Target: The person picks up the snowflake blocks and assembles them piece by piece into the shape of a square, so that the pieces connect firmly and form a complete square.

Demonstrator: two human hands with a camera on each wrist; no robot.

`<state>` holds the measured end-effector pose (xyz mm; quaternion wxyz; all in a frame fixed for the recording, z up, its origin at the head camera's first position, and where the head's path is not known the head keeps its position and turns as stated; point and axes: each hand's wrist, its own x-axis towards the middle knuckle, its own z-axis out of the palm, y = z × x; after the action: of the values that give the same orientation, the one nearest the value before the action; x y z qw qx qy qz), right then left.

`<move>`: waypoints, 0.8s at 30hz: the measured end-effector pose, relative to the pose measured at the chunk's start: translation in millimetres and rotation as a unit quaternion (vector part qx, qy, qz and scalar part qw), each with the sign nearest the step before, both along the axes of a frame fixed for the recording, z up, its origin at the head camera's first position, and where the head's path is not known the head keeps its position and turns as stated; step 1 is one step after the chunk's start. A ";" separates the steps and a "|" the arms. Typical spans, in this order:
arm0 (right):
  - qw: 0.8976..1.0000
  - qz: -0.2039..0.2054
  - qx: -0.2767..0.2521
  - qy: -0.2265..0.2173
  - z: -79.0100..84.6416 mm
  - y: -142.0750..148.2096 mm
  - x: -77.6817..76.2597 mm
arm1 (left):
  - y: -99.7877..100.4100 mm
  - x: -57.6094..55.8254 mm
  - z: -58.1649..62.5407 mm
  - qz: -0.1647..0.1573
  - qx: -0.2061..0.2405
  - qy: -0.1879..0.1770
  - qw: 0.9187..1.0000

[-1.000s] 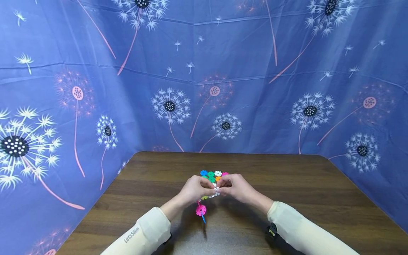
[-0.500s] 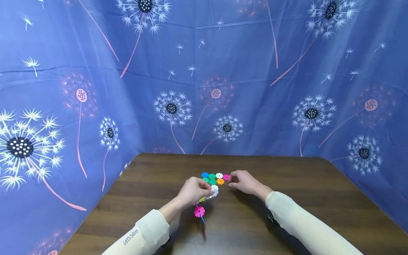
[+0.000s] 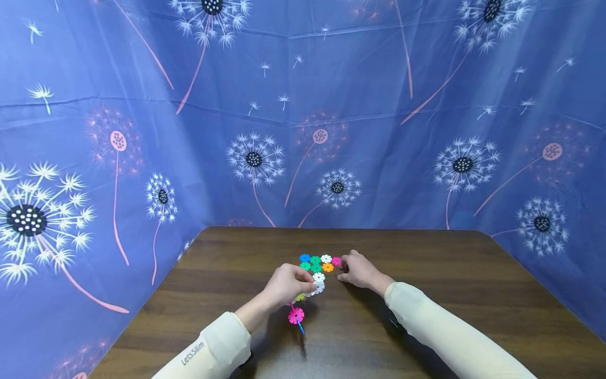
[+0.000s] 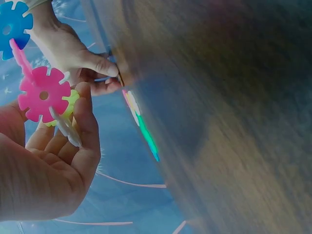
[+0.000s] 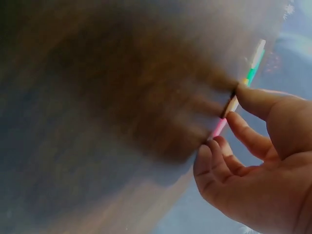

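Note:
My left hand pinches a chain of joined plastic snowflake discs above the table. Along that chain, the left wrist view shows a blue disc, a pink disc, a yellow-green disc and a white disc seen edge-on. White discs also show at my left fingertips in the head view. My right hand reaches down beside a loose pink disc. In the right wrist view, its thumb and index finger are apart at the table, with nothing visibly held.
Loose discs lie flat beyond the hands: a blue disc, several green discs, a white disc and an orange disc. The brown wooden table ends at a blue dandelion-print curtain.
My right hand has left the white disc at the left fingertips and moved right and away, down to the loose discs. My left hand keeps its pinch on the chain almost in place.

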<state>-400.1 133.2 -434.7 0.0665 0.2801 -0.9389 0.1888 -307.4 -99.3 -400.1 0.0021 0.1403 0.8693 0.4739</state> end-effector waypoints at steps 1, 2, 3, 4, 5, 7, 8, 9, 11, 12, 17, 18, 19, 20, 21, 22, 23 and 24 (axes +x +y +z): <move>1.000 0.000 -0.006 -0.008 1.7 1.3 1.2 | -0.1 -0.2 0.7 0.000 0.000 0.000 1.000; 1.000 0.001 -0.010 -0.014 2.8 2.5 2.3 | -0.1 -0.4 1.3 -0.002 -0.001 0.003 1.000; 1.000 0.000 -0.014 -0.025 4.1 3.6 3.3 | 0.1 -0.5 2.0 -0.004 -0.002 0.004 1.000; 0.999 0.001 -0.018 -0.034 5.0 4.7 4.4 | 0.5 -0.4 2.7 -0.004 -0.002 0.003 1.000; 0.999 -0.002 -0.021 -0.047 5.8 5.5 5.7 | 1.1 -0.5 3.1 -0.005 -0.002 0.002 1.000; 0.997 -0.007 -0.028 -0.073 7.6 7.1 8.8 | 2.1 -0.4 3.3 -0.007 0.000 0.005 1.000; 0.996 -0.009 -0.030 -0.085 8.4 7.9 10.4 | 2.6 -0.2 3.7 -0.007 0.002 0.003 1.000; 0.994 -0.012 -0.034 -0.100 9.4 8.7 12.3 | 3.1 0.1 4.1 -0.007 0.003 -0.001 1.000; 0.991 -0.016 -0.040 -0.127 11.2 10.8 16.1 | 3.8 0.2 4.3 -0.010 0.004 -0.004 1.000; 0.989 -0.014 -0.043 -0.140 12.1 11.9 18.0 | 4.0 0.3 4.5 -0.011 0.005 -0.005 1.000; 0.980 0.046 -0.070 -0.183 14.1 19.9 24.4 | 4.4 0.2 5.0 -0.012 0.009 -0.012 1.000; 0.976 0.066 -0.078 -0.195 14.0 21.7 25.3 | 4.5 0.3 5.1 -0.012 0.011 -0.013 1.000; 0.970 0.084 -0.090 -0.210 13.9 23.3 26.4 | 4.6 0.4 5.3 -0.012 0.014 -0.014 1.000; 0.964 0.100 -0.099 -0.226 13.5 24.7 27.6 | 4.8 0.5 5.5 -0.012 0.016 -0.015 1.000; 0.957 0.112 -0.108 -0.245 13.6 25.6 29.2 | 5.0 0.7 5.8 -0.013 0.017 -0.015 1.000; 0.949 0.121 -0.118 -0.268 13.8 26.0 31.1 | 5.2 0.9 6.0 -0.013 0.018 -0.017 1.000; 0.941 0.127 -0.124 -0.287 14.6 25.9 33.3 | 5.4 1.1 6.4 -0.012 0.019 -0.018 1.000; 0.935 0.128 -0.129 -0.304 15.7 25.4 35.8 | 5.6 1.5 6.8 -0.011 0.020 -0.019 1.000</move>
<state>-364.3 158.5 -419.0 -0.2116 0.3162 -0.8378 0.3915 -305.9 -93.8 -393.2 0.0214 0.1408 0.8579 0.4936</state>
